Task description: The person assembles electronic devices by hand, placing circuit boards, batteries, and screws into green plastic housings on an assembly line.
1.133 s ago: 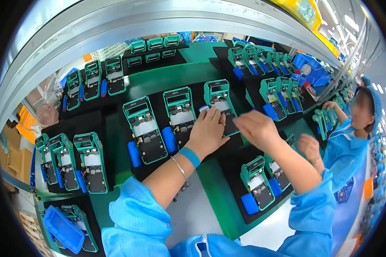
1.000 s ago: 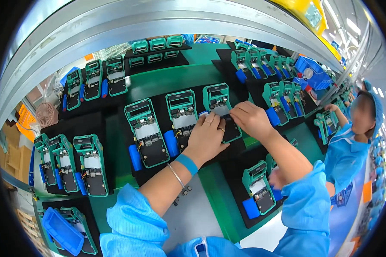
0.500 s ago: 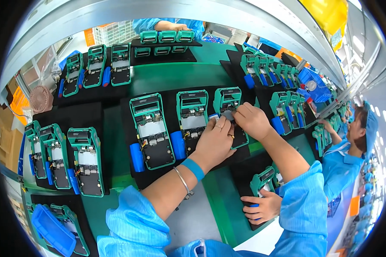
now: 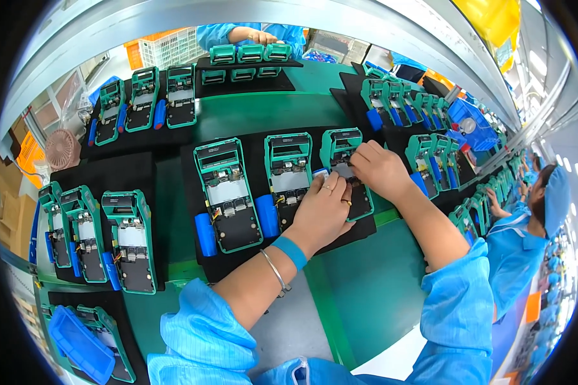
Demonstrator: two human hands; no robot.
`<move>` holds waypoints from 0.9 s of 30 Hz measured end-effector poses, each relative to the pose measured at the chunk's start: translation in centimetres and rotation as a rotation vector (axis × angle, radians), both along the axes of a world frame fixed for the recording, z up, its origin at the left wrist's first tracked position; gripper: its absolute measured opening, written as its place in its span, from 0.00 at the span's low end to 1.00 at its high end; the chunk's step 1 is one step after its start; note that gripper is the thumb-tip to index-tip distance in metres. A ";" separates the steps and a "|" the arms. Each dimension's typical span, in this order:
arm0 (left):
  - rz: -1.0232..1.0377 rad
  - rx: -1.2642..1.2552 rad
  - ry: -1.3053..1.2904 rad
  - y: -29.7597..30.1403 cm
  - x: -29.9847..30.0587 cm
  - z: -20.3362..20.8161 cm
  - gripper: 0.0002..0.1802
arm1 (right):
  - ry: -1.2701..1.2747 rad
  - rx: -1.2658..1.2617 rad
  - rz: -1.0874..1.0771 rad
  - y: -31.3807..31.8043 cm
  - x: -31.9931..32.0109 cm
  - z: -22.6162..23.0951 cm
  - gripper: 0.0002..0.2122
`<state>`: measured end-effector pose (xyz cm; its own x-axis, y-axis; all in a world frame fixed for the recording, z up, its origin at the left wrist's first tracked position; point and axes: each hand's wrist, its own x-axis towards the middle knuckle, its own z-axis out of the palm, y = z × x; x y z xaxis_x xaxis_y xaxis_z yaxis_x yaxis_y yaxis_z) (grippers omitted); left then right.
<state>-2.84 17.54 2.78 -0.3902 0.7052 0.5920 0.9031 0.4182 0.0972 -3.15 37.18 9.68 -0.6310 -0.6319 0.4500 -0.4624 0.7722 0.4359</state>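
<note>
Both my hands are over the rightmost green-framed device housing (image 4: 341,138) on the middle black mat. My left hand (image 4: 321,208) rests across its lower part, fingers bent together beside a small blue-and-white piece (image 4: 321,173); what they pinch is hidden. My right hand (image 4: 380,170) comes over the housing's right side, its fingertips closed together inside the frame; anything between them is hidden. To the left lie two similar open housings, a middle one (image 4: 288,183) and a left one (image 4: 228,192), with a blue cylinder (image 4: 267,216) and another blue cylinder (image 4: 205,235) beside them.
More housings lie on black mats at left (image 4: 128,244), far left (image 4: 180,96) and right (image 4: 424,160). A blue tray (image 4: 80,343) overlaps housings at lower left. Co-workers sit across the line and at right (image 4: 526,237). A metal beam (image 4: 302,25) spans above; a small fan (image 4: 62,149) stands left.
My right hand has shifted slightly up, and the grey piece seen at its fingertips is now hidden. At lower right, another person's hand, the black mat and its housing have left the spot.
</note>
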 end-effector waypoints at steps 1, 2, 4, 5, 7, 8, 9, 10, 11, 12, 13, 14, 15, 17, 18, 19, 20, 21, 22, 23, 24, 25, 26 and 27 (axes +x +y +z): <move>-0.010 -0.002 0.006 0.2 0.0 0.1 0.37 | 0.006 -0.002 -0.010 0.3 0.0 0.0 0.08; -0.019 0.003 -0.009 0.4 0.0 0.2 0.37 | 0.039 0.035 -0.049 0.6 -0.1 -0.1 0.08; -0.027 -0.009 -0.043 0.5 0.0 0.5 0.38 | 0.102 0.073 -0.082 0.7 -0.4 -0.2 0.08; -0.024 -0.024 -0.062 0.4 0.0 0.8 0.38 | 0.125 0.059 -0.102 0.4 -0.4 -0.3 0.08; -0.018 -0.033 -0.039 0.0 -0.2 0.6 0.37 | 0.116 0.000 -0.166 0.1 -0.1 -0.6 0.08; -0.028 -0.017 -0.050 -0.4 -0.3 0.5 0.38 | 0.132 -0.011 -0.162 -0.2 0.2 -0.8 0.08; -0.034 -0.002 -0.058 -1.1 -0.4 0.5 0.38 | 0.108 -0.148 -0.203 -0.5 0.7 -0.9 0.08; -0.056 0.031 -0.108 -2.1 -0.1 0.9 0.40 | 0.079 -0.281 -0.234 -1.0 1.2 -1.0 0.08; -0.033 0.055 -0.083 -3.2 0.4 1.8 0.40 | -0.002 -0.434 -0.282 -0.7 2.4 -1.4 0.08; -0.004 0.078 -0.055 -4.7 1.0 2.9 0.40 | -0.036 -0.547 -0.290 -0.2 3.0 -2.0 0.08; -0.053 0.175 -0.041 -5.6 1.8 4.3 0.37 | -0.059 -0.652 -0.344 1.1 5.1 -2.4 0.07; 0.000 0.210 -0.053 -7.9 2.5 5.2 0.37 | -0.202 -0.812 -0.402 0.6 6.3 -2.6 0.08; 0.038 0.231 -0.158 -9.4 1.9 5.0 0.37 | -0.282 -0.892 -0.457 1.5 6.9 -4.4 0.09; 0.228 0.319 -0.218 -13.8 2.8 4.6 0.37 | -0.444 -1.091 -0.494 1.8 8.4 -6.0 0.13; 0.306 0.400 -0.302 -15.9 3.3 3.7 0.38 | -0.439 -1.108 -0.478 1.4 8.6 -6.1 0.13; 0.389 0.403 -0.341 -18.0 3.5 2.6 0.38 | -0.476 -1.180 -0.495 1.0 8.8 -6.2 0.14; 0.459 0.468 -0.458 -19.8 3.6 1.0 0.40 | -0.515 -1.251 -0.510 0.5 9.0 -6.2 0.16; 0.463 0.636 -0.719 -21.8 3.0 -1.8 0.43 | -0.510 -1.269 -0.485 -0.1 8.6 -6.5 0.16; 0.475 0.766 -1.059 -21.3 4.1 0.3 0.43 | -0.502 -1.311 -0.465 0.1 7.9 -7.0 0.18; 0.479 0.887 -1.405 -20.8 5.2 2.4 0.44 | -0.493 -1.353 -0.448 0.1 7.5 -7.5 0.21; 0.444 0.829 -1.467 -21.9 3.8 -0.3 0.46 | -0.478 -1.375 -0.444 -0.2 7.2 -8.1 0.21; 0.453 0.822 -1.441 -21.8 4.0 0.0 0.45 | -0.452 -1.364 -0.497 -0.8 6.7 -8.3 0.23; 0.456 0.814 -1.421 -21.3 4.0 0.3 0.45 | -0.423 -1.350 -0.557 -1.3 6.4 -8.2 0.26; 0.425 0.790 -1.382 -21.2 3.6 -0.4 0.43 | -0.390 -1.326 -0.637 -2.0 6.4 -8.1 0.27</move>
<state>0.78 -3.68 2.40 -0.9696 0.1276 -0.2088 -0.2031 0.0564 0.9775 3.26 35.22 1.55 -0.8441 0.4969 0.2016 0.1702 0.6049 -0.7779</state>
